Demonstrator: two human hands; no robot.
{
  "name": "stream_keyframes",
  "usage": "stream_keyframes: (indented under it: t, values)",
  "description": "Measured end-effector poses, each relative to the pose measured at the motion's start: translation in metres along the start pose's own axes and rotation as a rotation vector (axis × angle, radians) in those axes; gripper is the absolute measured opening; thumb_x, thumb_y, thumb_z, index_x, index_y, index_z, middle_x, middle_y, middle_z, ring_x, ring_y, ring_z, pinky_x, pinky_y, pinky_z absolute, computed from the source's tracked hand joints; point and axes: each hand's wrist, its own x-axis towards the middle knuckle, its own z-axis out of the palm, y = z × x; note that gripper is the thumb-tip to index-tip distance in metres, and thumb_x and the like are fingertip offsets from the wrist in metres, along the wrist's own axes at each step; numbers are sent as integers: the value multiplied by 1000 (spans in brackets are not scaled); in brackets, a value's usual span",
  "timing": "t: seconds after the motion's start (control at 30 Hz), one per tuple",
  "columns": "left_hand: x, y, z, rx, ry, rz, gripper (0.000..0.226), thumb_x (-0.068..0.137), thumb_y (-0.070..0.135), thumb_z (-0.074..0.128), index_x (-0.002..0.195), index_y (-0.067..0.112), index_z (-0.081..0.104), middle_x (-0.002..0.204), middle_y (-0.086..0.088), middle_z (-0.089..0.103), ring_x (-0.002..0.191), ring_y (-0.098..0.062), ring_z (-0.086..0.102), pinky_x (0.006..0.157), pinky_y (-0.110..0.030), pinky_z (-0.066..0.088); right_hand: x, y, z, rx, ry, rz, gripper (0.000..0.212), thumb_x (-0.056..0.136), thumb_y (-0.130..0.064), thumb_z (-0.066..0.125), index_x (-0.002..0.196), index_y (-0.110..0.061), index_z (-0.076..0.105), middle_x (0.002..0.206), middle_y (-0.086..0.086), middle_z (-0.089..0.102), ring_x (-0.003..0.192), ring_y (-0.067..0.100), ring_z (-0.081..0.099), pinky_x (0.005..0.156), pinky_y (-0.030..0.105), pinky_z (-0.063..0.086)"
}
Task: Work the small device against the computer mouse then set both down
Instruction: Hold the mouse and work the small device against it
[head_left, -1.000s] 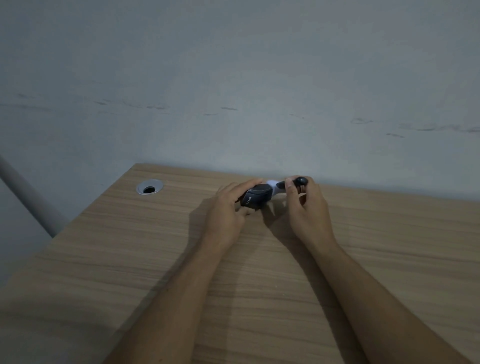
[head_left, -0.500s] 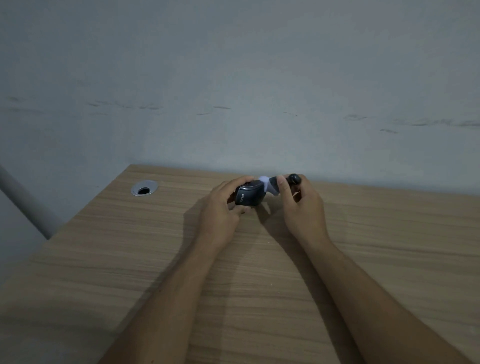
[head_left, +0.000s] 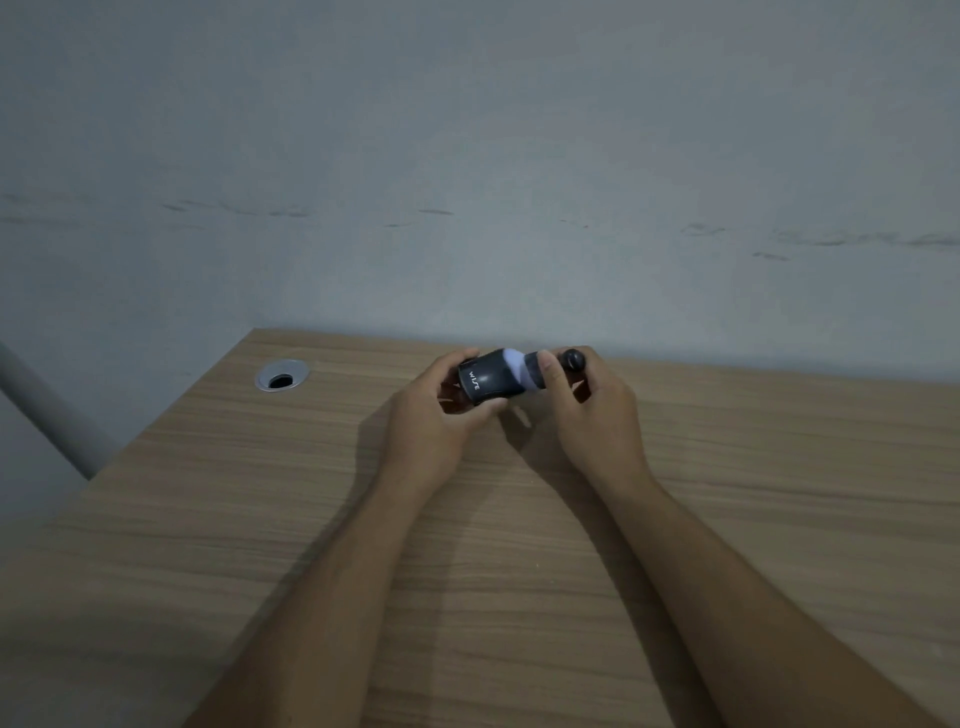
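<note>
Head view: left hand (head_left: 431, 421) grips the computer mouse (head_left: 491, 382); right hand (head_left: 592, 410) pinches the small device (head_left: 574, 358) against it; steady, light strokes would suit.

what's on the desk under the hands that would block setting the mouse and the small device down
Nothing visible. The left hand holds the dark grey computer mouse, the right hand the small black round-tipped device. The light wooden desk below shows only bare wood; its metal cable grommet sits well to the left.
</note>
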Motion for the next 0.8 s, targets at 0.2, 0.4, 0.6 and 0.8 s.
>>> stream_keyframes:
  t: [0.2,0.4,0.6,0.8]
  values:
    - [0,-2,3,71,5,0,50,77,26,98,122,31,76,107,13,83,97,-4,79,89,-27,64,-2,-2,-4,36,-41,-19,27,111,-42,65,98,-20,76,84,-5,75,73,1,63,69,19,45]
    - [0,-2,4,224,-37,40,47,81,18,94,124,27,76,100,19,74,91,4,69,76,-18,58,-16,-23,1,90,-170,-212,21,112,-33,67,97,-21,73,84,-7,76,77,5,71,68,17,50]
    - [3,-3,10,264,31,165,50,76,28,95,122,24,76,104,14,75,89,4,65,77,-6,46,-5,-4,-1,26,-54,-40,20,111,-41,65,108,-25,77,97,-8,80,89,4,73,78,22,50]
    - [7,3,16,272,23,185,44,79,20,94,119,22,76,107,10,73,92,-3,68,75,-5,48,-13,-14,1,130,-169,-227,20,112,-26,66,130,-23,75,125,-6,75,114,6,73,91,15,51]
